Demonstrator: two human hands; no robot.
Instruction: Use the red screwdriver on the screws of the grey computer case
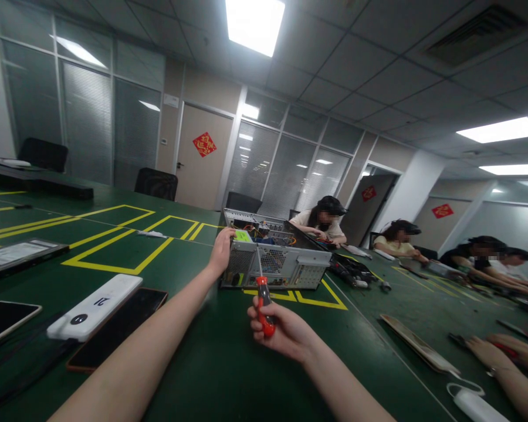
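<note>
An open desktop computer case (277, 261) lies on its side on the green table (211, 363), inside a yellow taped box, its back panel facing me. My left hand (222, 249) grips the case's upper left corner by the power supply. My right hand (279, 331) is closed on the red handle of a screwdriver (263, 305). The screwdriver's shaft points up at the back panel of the case.
A white power bank (94, 308) and dark phones (118, 328) lie at the left. Another person's hands (506, 351) rest at the right edge beside a flat board (418, 343) and a white charger (477, 404). Several people work at the far right of the table.
</note>
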